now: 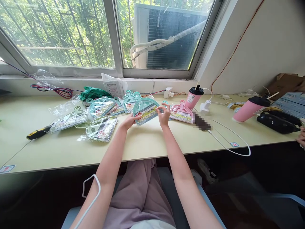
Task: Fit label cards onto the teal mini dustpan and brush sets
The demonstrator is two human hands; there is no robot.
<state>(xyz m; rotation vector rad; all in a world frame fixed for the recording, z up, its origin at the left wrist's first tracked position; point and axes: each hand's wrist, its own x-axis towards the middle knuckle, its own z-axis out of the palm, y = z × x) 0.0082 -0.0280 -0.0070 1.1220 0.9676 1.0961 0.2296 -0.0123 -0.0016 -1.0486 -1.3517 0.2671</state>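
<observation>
A mint-green mini dustpan and brush set [145, 107] in clear wrapping with a printed label is held up over the table. My left hand [130, 121] grips its lower left corner, thumb on the front. At its right edge, my right hand [164, 115] has thumb and index finger pinched together; whether wrapping is between them is too small to see. Just right of that hand lies a pink dustpan set [182, 113]. Several more wrapped sets lie to the left, among them a pale green one [102, 128] and a mint one [101, 106].
A yellow-black tool handle [39, 133] pokes out at left. Pink cups [192, 98] with straws, a white cable [230, 149], a pixelated dark object [202, 121] and a black case [276, 122] occupy the right. Another person's hand [301, 136] shows at the far right edge.
</observation>
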